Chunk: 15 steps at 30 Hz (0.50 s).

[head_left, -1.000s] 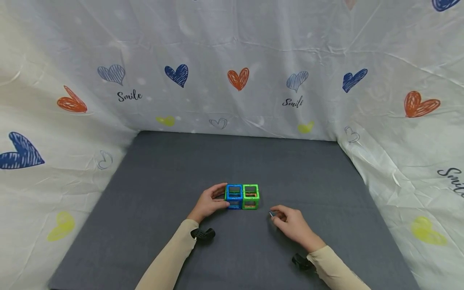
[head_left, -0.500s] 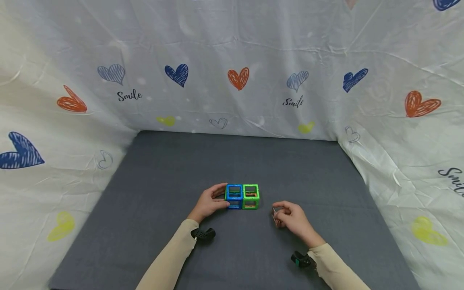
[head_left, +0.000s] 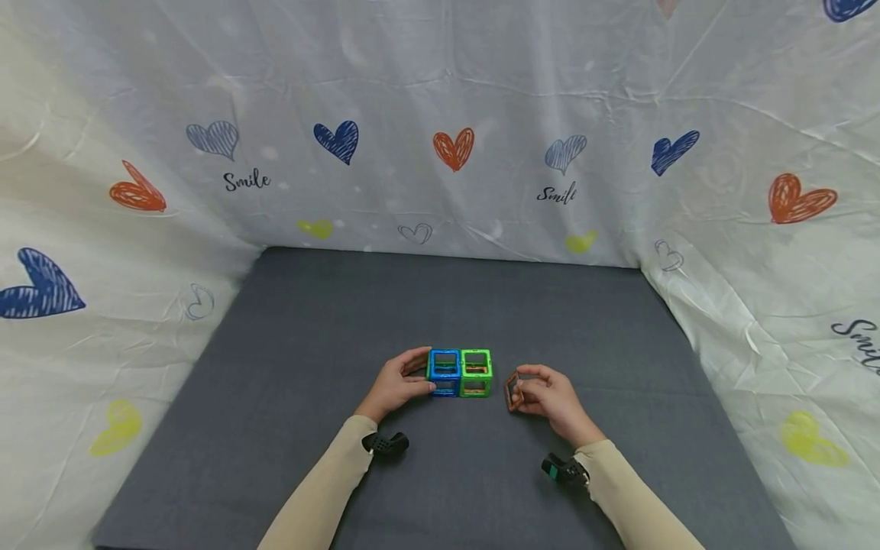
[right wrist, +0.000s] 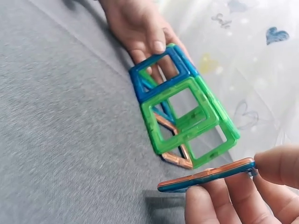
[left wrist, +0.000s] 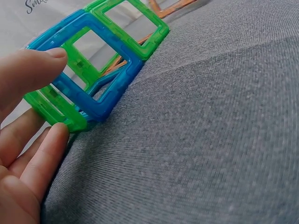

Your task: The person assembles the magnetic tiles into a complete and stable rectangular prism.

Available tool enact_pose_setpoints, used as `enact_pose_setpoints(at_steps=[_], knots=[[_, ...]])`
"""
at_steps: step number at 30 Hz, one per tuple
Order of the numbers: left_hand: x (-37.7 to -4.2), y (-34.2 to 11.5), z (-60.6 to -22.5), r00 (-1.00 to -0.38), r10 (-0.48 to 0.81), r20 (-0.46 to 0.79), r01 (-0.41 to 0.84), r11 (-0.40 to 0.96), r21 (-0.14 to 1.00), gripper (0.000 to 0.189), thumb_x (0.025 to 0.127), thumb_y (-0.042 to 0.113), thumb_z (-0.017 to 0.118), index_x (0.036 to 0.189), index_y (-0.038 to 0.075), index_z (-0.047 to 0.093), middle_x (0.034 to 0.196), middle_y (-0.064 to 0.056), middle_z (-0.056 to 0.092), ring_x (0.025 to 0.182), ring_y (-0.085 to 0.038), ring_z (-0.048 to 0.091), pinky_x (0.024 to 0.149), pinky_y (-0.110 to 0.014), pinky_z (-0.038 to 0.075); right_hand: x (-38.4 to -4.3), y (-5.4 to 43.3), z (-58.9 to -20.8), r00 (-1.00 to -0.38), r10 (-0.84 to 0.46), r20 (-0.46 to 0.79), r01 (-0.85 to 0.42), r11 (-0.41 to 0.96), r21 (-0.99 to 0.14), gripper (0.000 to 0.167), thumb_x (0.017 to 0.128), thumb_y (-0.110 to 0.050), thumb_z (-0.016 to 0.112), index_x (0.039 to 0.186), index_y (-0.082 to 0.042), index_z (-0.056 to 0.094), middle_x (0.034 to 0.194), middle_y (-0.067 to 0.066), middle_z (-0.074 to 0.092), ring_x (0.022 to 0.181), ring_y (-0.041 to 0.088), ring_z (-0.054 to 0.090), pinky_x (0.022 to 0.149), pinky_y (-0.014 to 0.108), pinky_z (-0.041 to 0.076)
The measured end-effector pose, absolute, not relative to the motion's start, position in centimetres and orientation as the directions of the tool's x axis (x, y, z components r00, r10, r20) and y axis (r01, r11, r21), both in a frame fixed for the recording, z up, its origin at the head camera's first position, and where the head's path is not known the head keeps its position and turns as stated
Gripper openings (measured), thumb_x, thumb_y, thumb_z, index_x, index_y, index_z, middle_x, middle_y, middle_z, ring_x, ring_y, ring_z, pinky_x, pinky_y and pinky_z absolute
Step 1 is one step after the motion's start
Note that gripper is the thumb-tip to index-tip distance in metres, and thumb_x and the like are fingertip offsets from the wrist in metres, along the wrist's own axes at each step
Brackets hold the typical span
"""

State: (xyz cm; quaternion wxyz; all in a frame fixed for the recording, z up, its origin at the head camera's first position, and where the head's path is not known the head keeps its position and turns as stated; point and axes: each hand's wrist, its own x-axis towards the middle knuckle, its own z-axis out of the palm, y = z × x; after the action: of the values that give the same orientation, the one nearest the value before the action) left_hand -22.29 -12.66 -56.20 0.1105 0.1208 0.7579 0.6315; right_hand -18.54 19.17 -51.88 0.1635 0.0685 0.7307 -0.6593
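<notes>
Two joined cubes of magnetic tiles (head_left: 459,376) stand on the grey cloth, blue on the left and green on the right. My left hand (head_left: 393,387) holds the blue cube, its thumb on the near blue tile (left wrist: 110,105) and its fingers against the green tile (left wrist: 56,109) on the left side. Just right of the cubes, my right hand (head_left: 558,401) pinches an orange square magnetic tile (right wrist: 205,176) with a blue layer along its underside. In the right wrist view, the green cube's right side is uncovered and an orange tile (right wrist: 177,160) shows at its bottom.
The grey cloth (head_left: 440,305) covers the table, with a slight crease in it. A white curtain (head_left: 385,183) printed with hearts stands behind and on both sides. Each wrist wears a black camera strap.
My right hand has moved away from me and slightly turned, bringing the orange tile closer to the green cube, its face now visible. The left hand and cubes stay put.
</notes>
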Motion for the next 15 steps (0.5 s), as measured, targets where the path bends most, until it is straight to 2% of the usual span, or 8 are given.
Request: enact_pose_setpoints(at_steps=[5,15], knots=[[-22.3,-12.7,-56.1,-0.947,0.322,-0.015,0.044,0.176,0.983,0.072,0.086,-0.001,0.077,0.151,0.001,0.046,0.149,-0.027,0.053,0.132,-0.042,0.058,0.102,-0.051,0.055,-19.5,18.4,-51.8,-0.938,-0.099,-0.332,0.322,0.098,-0.942,0.047,0.101,-0.009,0.057,0.145,0.005,0.047,0.092,0.005,0.074,0.081,0.012,0.072,0.075,0.033,0.063],[-22.4,-12.7,-56.3,-0.949,0.313,-0.024,0.036,0.185,0.982,0.070,0.085,0.004,0.080,0.149,0.006,0.051,0.147,-0.022,0.057,0.131,-0.038,0.060,0.101,-0.046,0.056,-21.1,17.3,-52.1,-0.942,-0.047,-0.331,0.328,0.068,-0.942,0.046,0.100,-0.007,0.056,0.144,0.005,0.048,0.089,0.002,0.074,0.077,0.010,0.071,0.071,0.031,0.062]])
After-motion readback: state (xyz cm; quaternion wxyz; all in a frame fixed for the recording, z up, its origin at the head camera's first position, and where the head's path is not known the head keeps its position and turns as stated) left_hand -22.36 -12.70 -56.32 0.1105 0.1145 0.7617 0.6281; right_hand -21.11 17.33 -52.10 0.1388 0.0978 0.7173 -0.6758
